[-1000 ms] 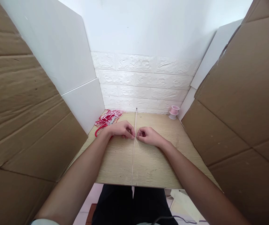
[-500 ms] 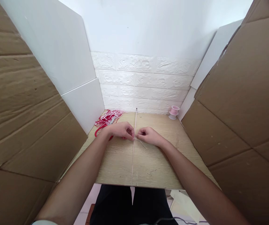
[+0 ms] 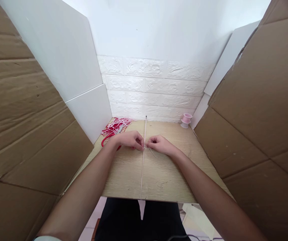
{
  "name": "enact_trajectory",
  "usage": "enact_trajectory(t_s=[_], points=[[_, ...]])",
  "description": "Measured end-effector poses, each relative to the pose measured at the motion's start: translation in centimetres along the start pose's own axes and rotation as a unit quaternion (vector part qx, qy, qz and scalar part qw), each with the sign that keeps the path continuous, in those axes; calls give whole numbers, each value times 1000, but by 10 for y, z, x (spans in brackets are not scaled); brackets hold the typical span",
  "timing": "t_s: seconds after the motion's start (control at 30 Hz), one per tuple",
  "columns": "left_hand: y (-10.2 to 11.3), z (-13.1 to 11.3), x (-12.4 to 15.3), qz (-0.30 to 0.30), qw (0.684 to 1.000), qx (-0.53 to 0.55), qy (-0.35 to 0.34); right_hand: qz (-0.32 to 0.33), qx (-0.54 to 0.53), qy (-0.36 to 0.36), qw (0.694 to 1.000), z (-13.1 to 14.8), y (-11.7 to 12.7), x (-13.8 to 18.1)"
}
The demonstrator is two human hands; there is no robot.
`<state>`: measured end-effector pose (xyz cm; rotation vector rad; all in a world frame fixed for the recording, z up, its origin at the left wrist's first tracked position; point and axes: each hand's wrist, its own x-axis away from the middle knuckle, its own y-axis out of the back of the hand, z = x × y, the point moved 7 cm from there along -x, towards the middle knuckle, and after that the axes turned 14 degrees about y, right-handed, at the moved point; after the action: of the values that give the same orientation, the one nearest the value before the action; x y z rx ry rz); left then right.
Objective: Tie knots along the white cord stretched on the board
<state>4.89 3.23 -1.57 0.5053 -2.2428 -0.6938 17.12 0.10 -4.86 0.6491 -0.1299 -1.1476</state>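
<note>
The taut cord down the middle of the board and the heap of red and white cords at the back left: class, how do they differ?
The taut cord is one pale strand, stretched straight; the heap holds many red and white strands, tangled and slack. Both hands, left hand and right hand, pinch at the taut cord; neither touches the heap. Both lie on the wooden board.
</note>
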Motion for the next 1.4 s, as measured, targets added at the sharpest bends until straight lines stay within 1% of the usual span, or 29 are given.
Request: enact_trajectory(t_s=[0.17,0.47,0.7,0.83,1.0,1.17,1.4], points=[[0,-1,2,-1,1000,5,12,-9,0,-11,1000,0,2,1],[0,0,1,-13,1000,-13,17,7,3,3,1000,0,0,0],[-2,-3,4,30,1000,4,-7,15,1,15,1000,-1,-1,-1],[-2,0,4,38,999,0,-13,17,3,16,1000,-2,-1,-1],[-1,2,1,23,999,-30,-18,11,4,9,1000,-2,0,-1],[1,-2,3,3,998,-53,-24,11,0,10,1000,-3,0,-1],[3,-6,5,-18,999,-32,-24,20,1,11,1000,-4,-1,-1]])
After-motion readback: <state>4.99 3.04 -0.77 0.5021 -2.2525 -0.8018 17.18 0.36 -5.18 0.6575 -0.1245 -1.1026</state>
